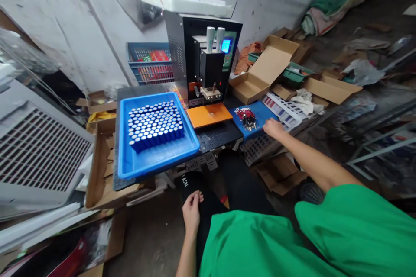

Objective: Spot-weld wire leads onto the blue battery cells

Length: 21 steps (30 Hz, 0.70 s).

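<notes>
My left hand (191, 210) rests over my left thigh with its fingers curled in, and nothing shows in it. At the right edge of a blue mat (264, 112), my right hand (273, 128) is closed; what its fingers hold, if anything, is hidden. Just left of that hand lies a pile of short red and black wire leads (247, 119) with metal ends. A blue tray (156, 162) on the left of the bench holds rows of upright blue cylindrical battery cells (156, 125) with pale tops. Between tray and mat, an orange plate (211, 114) sits beneath the head of a black spot welder (180, 52).
Behind the tray stands a blue-grey crate (151, 62) with red packets. An open cardboard box (250, 86) and a white slotted basket (284, 110) are at the right. Below the bench's left end is another carton (100, 169), near a large grey vented unit (42, 151).
</notes>
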### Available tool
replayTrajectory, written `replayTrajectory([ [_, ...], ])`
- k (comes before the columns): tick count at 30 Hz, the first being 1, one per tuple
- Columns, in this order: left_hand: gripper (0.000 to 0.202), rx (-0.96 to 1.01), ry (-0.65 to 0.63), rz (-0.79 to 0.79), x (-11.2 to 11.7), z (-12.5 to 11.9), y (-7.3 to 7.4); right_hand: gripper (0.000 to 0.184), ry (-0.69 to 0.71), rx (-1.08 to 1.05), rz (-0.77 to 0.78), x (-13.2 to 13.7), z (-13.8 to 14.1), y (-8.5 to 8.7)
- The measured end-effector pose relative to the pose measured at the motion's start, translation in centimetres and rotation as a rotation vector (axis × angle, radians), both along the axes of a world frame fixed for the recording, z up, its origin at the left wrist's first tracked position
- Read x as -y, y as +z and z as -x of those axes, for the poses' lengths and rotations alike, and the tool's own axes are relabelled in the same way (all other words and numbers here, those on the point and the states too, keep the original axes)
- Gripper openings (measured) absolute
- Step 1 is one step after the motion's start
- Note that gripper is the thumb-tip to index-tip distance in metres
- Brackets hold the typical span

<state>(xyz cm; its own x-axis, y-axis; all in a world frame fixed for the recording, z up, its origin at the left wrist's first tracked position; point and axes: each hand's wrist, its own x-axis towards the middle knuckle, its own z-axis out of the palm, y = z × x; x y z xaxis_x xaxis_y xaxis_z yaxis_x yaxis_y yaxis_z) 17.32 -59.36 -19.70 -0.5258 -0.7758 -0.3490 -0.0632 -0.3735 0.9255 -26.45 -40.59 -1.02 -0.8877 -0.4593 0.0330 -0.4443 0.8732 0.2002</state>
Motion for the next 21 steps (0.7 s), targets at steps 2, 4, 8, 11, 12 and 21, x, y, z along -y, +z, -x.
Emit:
replayTrajectory([
  [2,0.061,-0.004,-0.024,-0.008,-0.1,0.1,-0.2,0.037,-0.02,0.013,-0.013,0.0,0.0,-0.2],
  [4,0.06,0.006,-0.039,-0.011,0.1,-0.2,-0.3,0.038,-0.027,0.021,-0.016,-0.1,0.0,-0.3],
  [8,0.06,0.049,-0.03,-0.007,1.3,-2.0,-0.8,0.038,-0.025,0.035,0.017,0.1,0.1,-0.6],
  [11,0.06,0.081,-0.008,-0.01,2.5,-3.2,-1.3,0.038,-0.018,0.04,0.042,0.4,0.0,-0.6],
  [12,0.061,0.086,0.0,-0.015,2.9,-3.5,-1.5,0.039,-0.013,0.037,0.046,0.5,0.0,-0.6],
  [21,0.061,0.102,0.056,-0.06,4.3,-3.4,-3.3,0.038,0.015,-0.003,0.045,1.6,-0.5,-0.1],
])
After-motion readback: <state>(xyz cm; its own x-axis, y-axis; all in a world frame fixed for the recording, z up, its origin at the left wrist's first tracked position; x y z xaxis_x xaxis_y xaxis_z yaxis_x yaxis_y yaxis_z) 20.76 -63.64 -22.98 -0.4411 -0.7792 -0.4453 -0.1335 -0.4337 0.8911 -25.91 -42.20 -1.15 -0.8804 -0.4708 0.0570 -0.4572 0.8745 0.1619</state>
